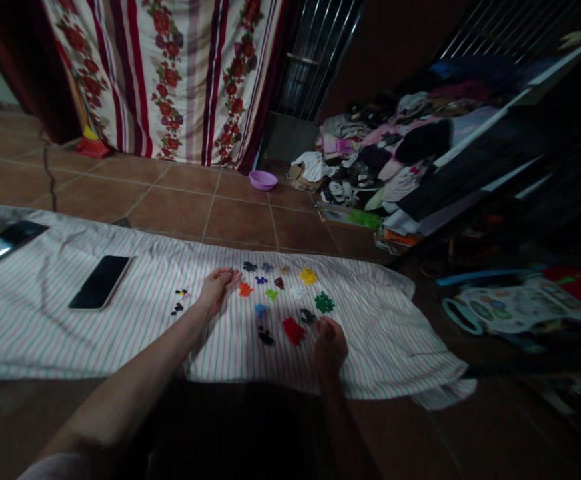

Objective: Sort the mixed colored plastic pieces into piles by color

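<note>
Small coloured pieces lie sorted by colour in little piles on a striped cloth; they are too small to tell their kind. My left hand (216,288) rests at the left of the piles with fingers stretched out, beside the orange pile (245,289) and dark grey pile (249,266). Curled fingers close my right hand (331,339), just right of the red pile (293,331) and a blackish-grey pile (308,316); what it pinches, if anything, is hidden. Beyond it sits the green pile (324,303), with the yellow pile (308,276) farther back. A black pile (266,337) lies nearest me.
The striped cloth (380,340) covers a low surface. Two phones (101,283) lie at its left, near a few loose black pieces (177,309). Past it are a purple basin (262,180), a flowered curtain (170,80) and heaped clothes (370,147). A toy panel (520,310) stands right.
</note>
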Demonstrator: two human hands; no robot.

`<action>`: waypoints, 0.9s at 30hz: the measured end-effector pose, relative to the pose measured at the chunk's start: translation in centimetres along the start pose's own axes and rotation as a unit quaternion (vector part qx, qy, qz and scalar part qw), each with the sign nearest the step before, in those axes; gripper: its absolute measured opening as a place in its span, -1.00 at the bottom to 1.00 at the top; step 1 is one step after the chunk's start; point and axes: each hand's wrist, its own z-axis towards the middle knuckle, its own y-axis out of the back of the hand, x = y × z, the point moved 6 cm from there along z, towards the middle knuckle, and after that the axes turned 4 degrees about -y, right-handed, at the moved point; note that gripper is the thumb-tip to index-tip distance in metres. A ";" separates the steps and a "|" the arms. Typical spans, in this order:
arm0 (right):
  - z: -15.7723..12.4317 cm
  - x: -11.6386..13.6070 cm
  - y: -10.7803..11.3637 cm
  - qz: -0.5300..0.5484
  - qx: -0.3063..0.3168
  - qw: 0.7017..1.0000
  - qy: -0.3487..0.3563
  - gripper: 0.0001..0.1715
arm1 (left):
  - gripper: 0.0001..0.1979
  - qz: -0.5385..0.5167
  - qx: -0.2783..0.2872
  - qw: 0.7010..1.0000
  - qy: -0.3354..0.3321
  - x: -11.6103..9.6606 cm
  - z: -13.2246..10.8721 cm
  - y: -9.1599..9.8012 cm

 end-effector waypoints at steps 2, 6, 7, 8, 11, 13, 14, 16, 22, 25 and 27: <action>-0.7 1.7 -1.2 0.095 0.027 0.993 -0.058 -0.48 | -0.81 -0.054 0.006 0.998 0.025 -0.1 -2.2 0.7; -4.7 7.1 -7.0 0.289 0.180 0.933 -0.118 -0.57 | -0.74 -0.278 0.000 0.948 0.152 0.3 -5.6 2.1; -6.1 8.6 -8.7 0.322 0.223 0.911 -0.130 -0.58 | -0.71 -0.299 -0.002 0.939 0.169 0.3 -6.1 2.4; -7.6 9.8 -10.3 0.342 0.262 0.891 -0.147 -0.60 | -0.67 -0.310 -0.007 0.935 0.175 0.2 -6.4 2.9; -11.5 12.4 -13.9 0.365 0.343 0.847 -0.181 -0.65 | -0.60 -0.318 -0.019 0.932 0.175 -0.1 -6.6 4.3; -13.3 13.3 -15.2 0.375 0.377 0.824 -0.193 -0.63 | -0.55 -0.315 -0.015 0.934 0.167 -0.2 -6.4 5.1; -13.9 13.5 -15.7 0.381 0.394 0.813 -0.197 -0.62 | -0.53 -0.313 -0.013 0.936 0.161 -0.3 -6.2 5.4; -14.7 13.6 -16.3 0.388 0.425 0.792 -0.205 -0.59 | -0.53 -0.305 -0.012 0.940 0.150 -0.4 -5.8 6.1; -15.3 12.9 -17.6 0.380 0.445 0.778 -0.229 -0.58 | -0.56 -0.304 -0.002 0.943 0.139 -0.5 -5.4 7.7; -15.5 12.9 -18.1 0.378 0.445 0.780 -0.225 -0.54 | -0.52 -0.306 -0.004 0.942 0.135 -0.5 -5.3 8.2; -15.7 13.0 -18.2 0.372 0.446 0.783 -0.223 -0.54 | -0.51 -0.308 -0.009 0.942 0.135 -0.5 -5.3 8.2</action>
